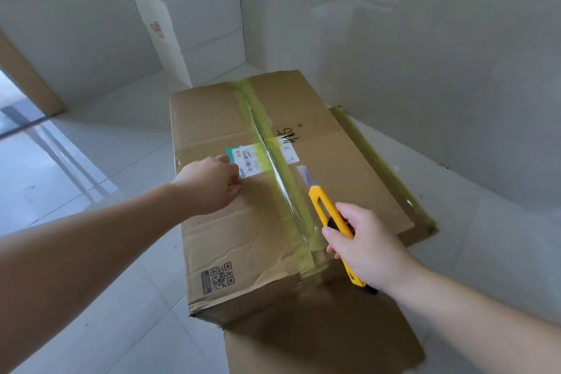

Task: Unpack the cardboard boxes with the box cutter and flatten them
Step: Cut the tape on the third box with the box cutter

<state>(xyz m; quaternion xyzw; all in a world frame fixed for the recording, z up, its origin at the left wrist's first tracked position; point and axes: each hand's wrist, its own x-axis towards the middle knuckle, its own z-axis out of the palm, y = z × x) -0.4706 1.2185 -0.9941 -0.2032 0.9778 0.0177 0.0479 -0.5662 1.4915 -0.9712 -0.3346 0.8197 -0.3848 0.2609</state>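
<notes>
Glossy pale tiled floor (91, 297) carries 1 taped cardboard box (230, 222), flattened cardboard (385, 161) and 1 white box (194, 24)

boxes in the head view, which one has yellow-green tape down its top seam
The brown cardboard box under the left hand; the white box in the corner shows no such tape.

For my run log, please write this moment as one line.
right hand: holds box cutter, blade out | left hand: on box top | tape seam: looks slit
</notes>
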